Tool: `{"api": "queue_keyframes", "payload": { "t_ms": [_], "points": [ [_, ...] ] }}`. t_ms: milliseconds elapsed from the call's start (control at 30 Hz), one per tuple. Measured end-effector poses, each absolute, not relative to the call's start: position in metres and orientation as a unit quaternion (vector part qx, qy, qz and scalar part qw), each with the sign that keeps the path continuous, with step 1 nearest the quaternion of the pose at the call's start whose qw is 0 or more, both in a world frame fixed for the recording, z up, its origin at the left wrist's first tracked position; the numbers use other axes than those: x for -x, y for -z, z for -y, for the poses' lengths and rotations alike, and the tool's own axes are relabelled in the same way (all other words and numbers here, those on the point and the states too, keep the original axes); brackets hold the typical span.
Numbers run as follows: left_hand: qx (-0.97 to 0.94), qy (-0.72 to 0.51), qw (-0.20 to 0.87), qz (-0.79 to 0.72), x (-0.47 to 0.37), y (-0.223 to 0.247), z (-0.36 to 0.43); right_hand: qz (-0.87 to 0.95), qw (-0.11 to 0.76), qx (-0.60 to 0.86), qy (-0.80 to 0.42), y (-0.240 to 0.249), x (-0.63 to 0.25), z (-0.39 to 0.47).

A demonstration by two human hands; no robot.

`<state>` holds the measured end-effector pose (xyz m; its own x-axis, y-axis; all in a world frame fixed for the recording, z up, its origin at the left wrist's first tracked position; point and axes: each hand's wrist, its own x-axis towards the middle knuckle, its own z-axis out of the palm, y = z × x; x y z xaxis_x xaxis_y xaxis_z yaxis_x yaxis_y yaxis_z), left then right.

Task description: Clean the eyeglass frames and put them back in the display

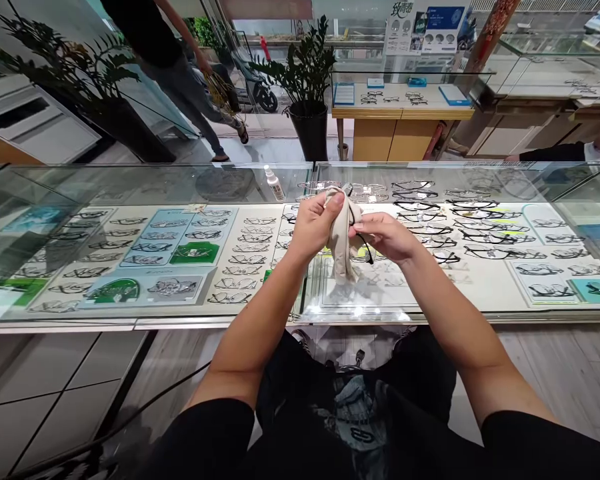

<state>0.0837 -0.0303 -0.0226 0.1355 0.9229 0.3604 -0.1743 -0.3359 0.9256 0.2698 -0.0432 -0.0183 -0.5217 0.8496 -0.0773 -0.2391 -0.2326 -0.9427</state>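
Observation:
My left hand [316,225] is closed on a beige cloth [343,250], thumb on top, and the cloth's lower end hangs loose. Folded partly inside the cloth is a pair of eyeglasses [368,252] with dark frame parts; most of it is hidden. My right hand [389,237] pinches the eyeglasses at the right side of the cloth, fingers closed. Both hands are close together above the glass display counter [260,319]. A white spray bottle [275,184] stands on the counter beyond my left hand.
Rows of eyeglass frames [243,259] lie under the counter's glass on both sides. Across the aisle are a potted plant [310,127] and a wooden display case [403,137]. A person [173,73] in a black top walks at the far left. Another person's sleeve [553,155] shows at the right edge.

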Motion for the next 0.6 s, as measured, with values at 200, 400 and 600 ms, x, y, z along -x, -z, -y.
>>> {"api": "queue_keyframes", "payload": {
  "t_ms": [200, 400, 600],
  "points": [
    [-0.614, -0.51, 0.54, -0.268, -0.073, 0.019, 0.023, 0.469, 0.43, 0.309, -0.707, 0.013, -0.276, 0.041],
    [-0.586, -0.562, 0.507, -0.29, -0.085, 0.021, 0.03, 0.457, 0.402, 0.29, -0.738, 0.02, -0.27, 0.043],
    [-0.562, -0.586, 0.483, -0.328, -0.087, 0.024, 0.033, 0.488, 0.362, 0.282, -0.742, 0.023, -0.268, 0.043]
  ]
}}
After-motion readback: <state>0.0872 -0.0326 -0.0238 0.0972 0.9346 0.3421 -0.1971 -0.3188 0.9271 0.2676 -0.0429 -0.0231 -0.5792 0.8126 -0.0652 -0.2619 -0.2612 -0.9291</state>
